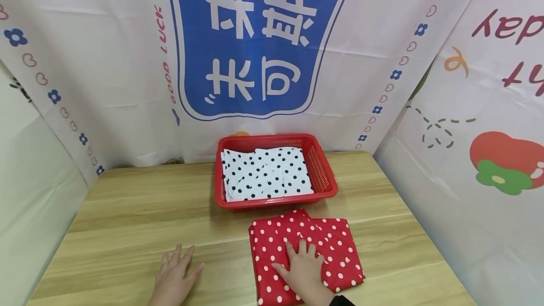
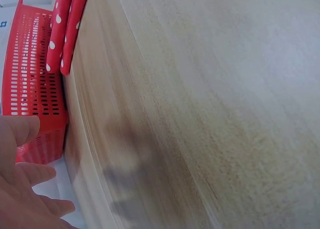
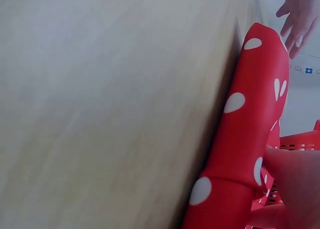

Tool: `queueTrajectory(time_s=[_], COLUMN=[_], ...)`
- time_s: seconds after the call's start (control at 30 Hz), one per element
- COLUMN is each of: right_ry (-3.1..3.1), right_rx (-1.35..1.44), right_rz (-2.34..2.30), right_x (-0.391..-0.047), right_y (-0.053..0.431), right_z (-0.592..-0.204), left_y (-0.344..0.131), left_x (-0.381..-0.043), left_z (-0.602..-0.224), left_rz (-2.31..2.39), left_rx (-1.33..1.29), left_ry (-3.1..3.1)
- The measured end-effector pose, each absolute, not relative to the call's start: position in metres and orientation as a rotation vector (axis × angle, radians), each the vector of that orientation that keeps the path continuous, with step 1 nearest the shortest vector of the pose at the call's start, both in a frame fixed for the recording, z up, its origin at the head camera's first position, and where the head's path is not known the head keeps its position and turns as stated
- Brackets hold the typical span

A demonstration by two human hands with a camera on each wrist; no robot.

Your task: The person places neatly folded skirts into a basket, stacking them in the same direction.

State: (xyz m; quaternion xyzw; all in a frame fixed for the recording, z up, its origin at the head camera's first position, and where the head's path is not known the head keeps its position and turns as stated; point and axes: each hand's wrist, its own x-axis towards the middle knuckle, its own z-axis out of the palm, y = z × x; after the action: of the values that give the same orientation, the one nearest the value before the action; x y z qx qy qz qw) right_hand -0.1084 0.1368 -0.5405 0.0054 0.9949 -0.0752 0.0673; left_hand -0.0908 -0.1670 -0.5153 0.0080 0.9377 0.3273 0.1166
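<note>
A folded red cloth with white dots (image 1: 272, 244) lies on the table at the front right. My right hand (image 1: 305, 272) rests on top of it with the fingers spread. In the right wrist view the thick folded edge of the red cloth (image 3: 245, 119) runs beside that hand. To the left, my left hand (image 1: 173, 277) is over the bare wood, fingers spread and holding nothing. The left wrist view shows its fingers (image 2: 35, 174) stretched out above the table, with a shadow below them.
Behind the red cloth stands a red plastic basket (image 1: 325, 178) with slotted walls. Inside lies folded white cloth with black dots (image 1: 267, 174). Wood-grain tabletop (image 1: 140, 216) extends around them. Printed white sheets (image 1: 119, 60) hang behind the table and along its sides.
</note>
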Motion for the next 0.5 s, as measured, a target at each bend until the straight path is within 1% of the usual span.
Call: queueTrajectory(time_s=[0.5], right_ry=[3.024], right_rx=[-0.080], right_rz=[-0.269], right_x=[-0.1085], right_y=[0.1357], right_z=[-0.5442], left_y=[-0.1666], left_x=[-0.0899], left_z=[-0.5160], left_rz=[0.968], left_rx=[0.012], left_ry=[2.742])
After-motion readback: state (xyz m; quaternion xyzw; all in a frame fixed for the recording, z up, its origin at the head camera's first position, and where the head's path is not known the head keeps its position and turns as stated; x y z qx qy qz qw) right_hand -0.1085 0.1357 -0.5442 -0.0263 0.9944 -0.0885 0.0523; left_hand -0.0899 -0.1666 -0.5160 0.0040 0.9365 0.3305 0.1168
